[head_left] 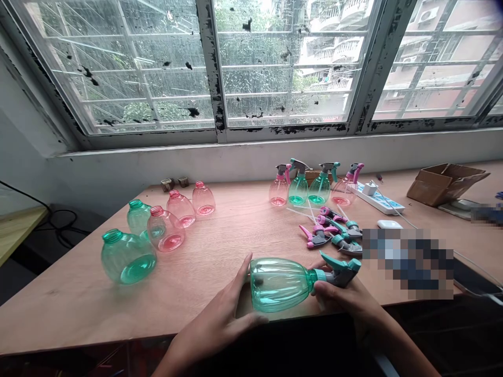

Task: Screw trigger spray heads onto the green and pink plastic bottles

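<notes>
A green plastic spray bottle (pixel 280 283) lies on its side near the front edge of the wooden table (pixel 220 246). My left hand (pixel 223 314) cups its base with thumb and fingers round it. My right hand (pixel 341 298) is closed on the neck and the grey-and-teal trigger head (pixel 340 268) fitted there. Just beyond lies a pile of loose pink and teal trigger heads (pixel 334 233) with dip tubes.
Several empty green and pink bottles (pixel 157 230) stand at the left. Several finished spray bottles (pixel 314 186) line the back by a white power strip (pixel 379 199). A cardboard box (pixel 446 183) sits far right. A blurred patch covers something at right.
</notes>
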`<state>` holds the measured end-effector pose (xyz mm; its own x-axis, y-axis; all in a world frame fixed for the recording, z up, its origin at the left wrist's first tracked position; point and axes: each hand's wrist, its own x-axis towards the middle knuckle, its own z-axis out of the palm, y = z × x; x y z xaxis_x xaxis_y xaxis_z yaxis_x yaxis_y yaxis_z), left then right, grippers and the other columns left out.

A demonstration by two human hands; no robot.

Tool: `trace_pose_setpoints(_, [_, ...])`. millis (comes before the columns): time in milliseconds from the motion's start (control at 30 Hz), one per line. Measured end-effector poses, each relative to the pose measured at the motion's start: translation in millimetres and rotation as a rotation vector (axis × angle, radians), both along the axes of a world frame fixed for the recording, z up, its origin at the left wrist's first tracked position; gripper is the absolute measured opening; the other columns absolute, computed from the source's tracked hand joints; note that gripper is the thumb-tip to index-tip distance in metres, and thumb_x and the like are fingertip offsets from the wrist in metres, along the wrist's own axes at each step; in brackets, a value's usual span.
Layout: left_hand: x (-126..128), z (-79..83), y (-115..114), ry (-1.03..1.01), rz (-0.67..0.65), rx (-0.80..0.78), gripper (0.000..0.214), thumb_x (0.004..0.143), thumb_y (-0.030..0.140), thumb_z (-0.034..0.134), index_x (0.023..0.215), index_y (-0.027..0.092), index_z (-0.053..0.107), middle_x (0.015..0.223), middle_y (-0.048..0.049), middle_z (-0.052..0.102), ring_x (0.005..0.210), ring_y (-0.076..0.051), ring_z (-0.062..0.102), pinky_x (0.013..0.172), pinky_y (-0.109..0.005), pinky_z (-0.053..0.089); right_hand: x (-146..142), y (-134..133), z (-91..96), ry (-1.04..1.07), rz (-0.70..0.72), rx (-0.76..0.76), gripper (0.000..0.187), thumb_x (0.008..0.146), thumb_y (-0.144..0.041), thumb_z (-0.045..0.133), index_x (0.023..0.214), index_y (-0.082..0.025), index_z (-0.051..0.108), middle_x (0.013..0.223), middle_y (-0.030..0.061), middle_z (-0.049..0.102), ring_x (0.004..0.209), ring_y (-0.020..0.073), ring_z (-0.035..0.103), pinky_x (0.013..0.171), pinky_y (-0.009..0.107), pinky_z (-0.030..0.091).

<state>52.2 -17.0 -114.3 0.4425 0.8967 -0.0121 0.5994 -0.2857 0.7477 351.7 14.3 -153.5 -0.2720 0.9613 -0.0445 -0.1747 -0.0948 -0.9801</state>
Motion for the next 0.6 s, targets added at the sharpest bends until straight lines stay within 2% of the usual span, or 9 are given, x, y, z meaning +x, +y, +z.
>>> trace_pose_setpoints(100, [-0.3,2.1,0.0,0.029,0.007,-0.030,0.096,0.090,0.038,0.068,0.161,0.026,0.003,0.169,-0.0061,0.009,0.154,-0.032,0.015,0.126,-0.050,0.017,-0.4,-1.2,0.2,0.016,-0.009,0.003,0.046,0.073,-0.047,0.086,0.100,-0.017,0.063,0.058,-0.0027,0.065,0.049,0.0111,0.053,0.048,0.022,0.039])
trace_pose_setpoints(200, [-0.1,3.1,0.8,0.019,0.011,-0.036,0.092,0.091,0.040,0.068,0.161,0.027,0.009,0.169,-0.0050,0.014,0.154,-0.032,0.017,0.126,-0.050,0.018,-0.3,-1.6,0.2,0.023,-0.007,-0.001,0.046,0.073,-0.045,0.086,0.101,-0.017,0.063,0.058,-0.0029,0.065,0.049,0.0112,0.053,0.048,0.022,0.039])
trace_pose_setpoints(400, [1.4,1.8,1.1,-0.040,-0.005,-0.008,0.096,0.091,0.028,0.066,0.160,0.035,-0.001,0.170,0.0004,0.009,0.154,-0.029,0.018,0.126,-0.049,0.019,3.7,2.2,-4.4,-0.024,0.024,0.018,0.044,0.075,-0.046,0.084,0.101,-0.017,0.063,0.062,-0.0014,0.067,0.053,0.0140,0.058,0.051,0.025,0.044])
trace_pose_setpoints(600, [-0.3,0.5,1.0,-0.004,0.001,-0.040,0.103,0.086,0.037,0.074,0.161,0.026,0.004,0.169,-0.0045,0.009,0.155,-0.031,0.015,0.126,-0.049,0.017,4.4,2.1,-6.5,-0.043,0.005,0.045,0.042,0.077,-0.046,0.083,0.102,-0.018,0.063,0.062,-0.0020,0.066,0.052,0.0140,0.057,0.050,0.026,0.045])
